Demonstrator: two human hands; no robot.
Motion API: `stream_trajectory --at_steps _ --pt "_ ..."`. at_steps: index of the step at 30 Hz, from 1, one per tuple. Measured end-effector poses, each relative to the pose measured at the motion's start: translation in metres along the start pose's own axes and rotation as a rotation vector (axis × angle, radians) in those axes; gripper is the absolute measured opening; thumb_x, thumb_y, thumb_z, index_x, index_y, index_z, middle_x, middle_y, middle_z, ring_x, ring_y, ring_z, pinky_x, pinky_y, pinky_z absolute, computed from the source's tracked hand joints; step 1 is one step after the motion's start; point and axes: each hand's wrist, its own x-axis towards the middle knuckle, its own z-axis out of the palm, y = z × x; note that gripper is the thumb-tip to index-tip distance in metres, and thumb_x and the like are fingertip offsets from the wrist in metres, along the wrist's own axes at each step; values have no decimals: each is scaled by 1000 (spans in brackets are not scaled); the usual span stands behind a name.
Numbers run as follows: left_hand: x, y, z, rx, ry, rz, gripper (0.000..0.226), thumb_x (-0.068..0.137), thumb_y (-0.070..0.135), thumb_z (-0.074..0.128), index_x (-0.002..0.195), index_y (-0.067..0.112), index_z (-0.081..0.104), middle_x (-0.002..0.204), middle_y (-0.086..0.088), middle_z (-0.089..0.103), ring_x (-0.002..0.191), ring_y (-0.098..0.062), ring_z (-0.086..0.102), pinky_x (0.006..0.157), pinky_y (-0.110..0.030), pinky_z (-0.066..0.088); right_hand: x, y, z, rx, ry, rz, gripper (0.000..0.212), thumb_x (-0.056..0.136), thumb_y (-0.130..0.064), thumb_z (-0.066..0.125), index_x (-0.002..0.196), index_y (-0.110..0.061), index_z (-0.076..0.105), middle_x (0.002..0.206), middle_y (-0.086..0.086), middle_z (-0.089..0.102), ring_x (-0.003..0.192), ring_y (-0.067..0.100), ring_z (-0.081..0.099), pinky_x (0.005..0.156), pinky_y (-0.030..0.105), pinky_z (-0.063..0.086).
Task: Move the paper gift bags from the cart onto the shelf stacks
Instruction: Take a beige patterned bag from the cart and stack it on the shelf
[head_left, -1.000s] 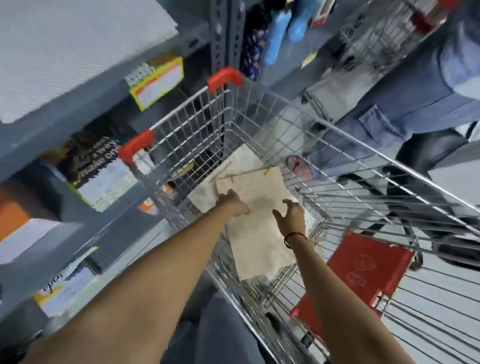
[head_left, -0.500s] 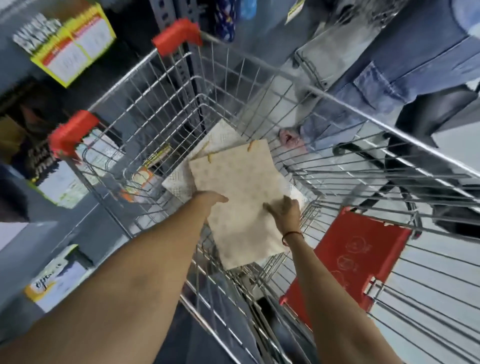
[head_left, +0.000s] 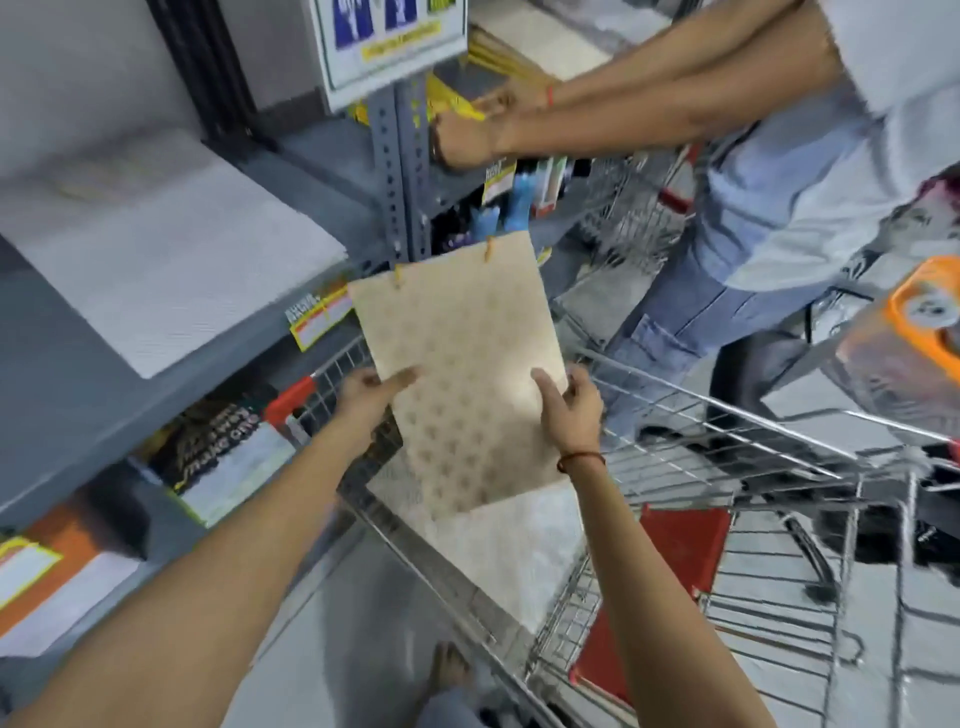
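A flat beige paper gift bag (head_left: 467, 379) with a dotted pattern and yellow handles is held above the wire cart (head_left: 727, 447). My left hand (head_left: 371, 395) grips its left edge and my right hand (head_left: 569, 402) grips its right edge. More pale flat bags (head_left: 514, 551) lie in the cart below it. On the grey shelf (head_left: 78, 395) to the left rests a stack of white bags (head_left: 171, 270).
Another person (head_left: 779, 197) stands at the far side of the cart, both hands reaching into an upper shelf (head_left: 467, 124). A red child-seat flap (head_left: 680, 545) sits in the cart. Price tags (head_left: 319, 322) hang on the shelf edge. Lower shelves hold packaged goods (head_left: 223, 457).
Both hands have taken hold of the top bag and lifted it out of the cart, up toward the shelf. The view has swung upward, showing the shelf stack and the other person's arms.
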Motion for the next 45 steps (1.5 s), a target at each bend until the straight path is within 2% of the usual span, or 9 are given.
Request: stream_trajectory --at_steps 4,12,17,20,26,32,36,43,45 --pt "-47 59 -25 -131 -37 279 29 88 14 63 115 13 55 121 -3 60 95 -12 62 88 -32 51 -8 -66 14 214 32 -106 13 85 -16 65 85 -5 59 63 -7 53 46 -9 48 47 7 38" --pt "-87 79 -91 -143 110 399 5 87 18 64 88 16 60 105 -2 64 95 -18 62 75 -17 51 -43 -115 52 329 -17 -137 11 83 -20 67 82 -12 60 79 6 61 76 20 57 69 35 49" --pt "-96 52 -150 -116 220 450 33 92 13 55 123 0 56 116 -9 60 84 -7 60 69 -9 52 -67 -145 96 360 -94 -150 21 84 -21 66 67 -20 54 61 -3 52 58 13 48 58 28 43" --pt "-101 47 -192 -177 380 468 35 93 14 55 124 -3 56 118 -10 62 99 -20 62 79 -15 52 -83 -160 133 290 -218 -175 18 85 -28 64 75 -13 60 62 11 54 61 16 48 60 31 41" --pt "-122 49 -289 -374 688 517 14 89 11 54 90 4 66 79 -10 52 71 -18 45 67 -29 38 -147 -211 207 234 -624 -335 22 90 -15 56 111 -8 57 103 2 60 95 19 56 81 30 45" --pt "-147 49 -391 -312 989 437 18 91 11 53 90 -4 63 64 -2 49 61 -14 45 50 -10 39 -200 -227 285 -33 -957 -273 57 81 -21 69 131 -10 44 118 4 61 107 20 58 89 30 49" --pt "-143 41 -438 -263 996 329 26 92 14 52 108 -2 64 81 -12 63 68 -20 59 54 -23 51 -225 -231 334 -45 -915 -190 56 78 -20 72 127 -5 49 126 16 60 115 32 57 98 47 49" --pt "-135 4 -473 -48 825 171 23 77 25 70 62 18 54 73 0 63 77 -20 60 72 -31 48 -233 -227 398 -109 -906 -325 38 81 -9 67 117 -5 58 115 15 67 106 28 61 96 46 50" --pt "-135 -10 -473 51 787 165 18 74 23 72 70 14 57 83 -4 67 82 -21 62 77 -34 49 -226 -205 417 -177 -918 -377 38 80 -18 67 116 -7 59 114 16 66 106 31 61 95 48 51"
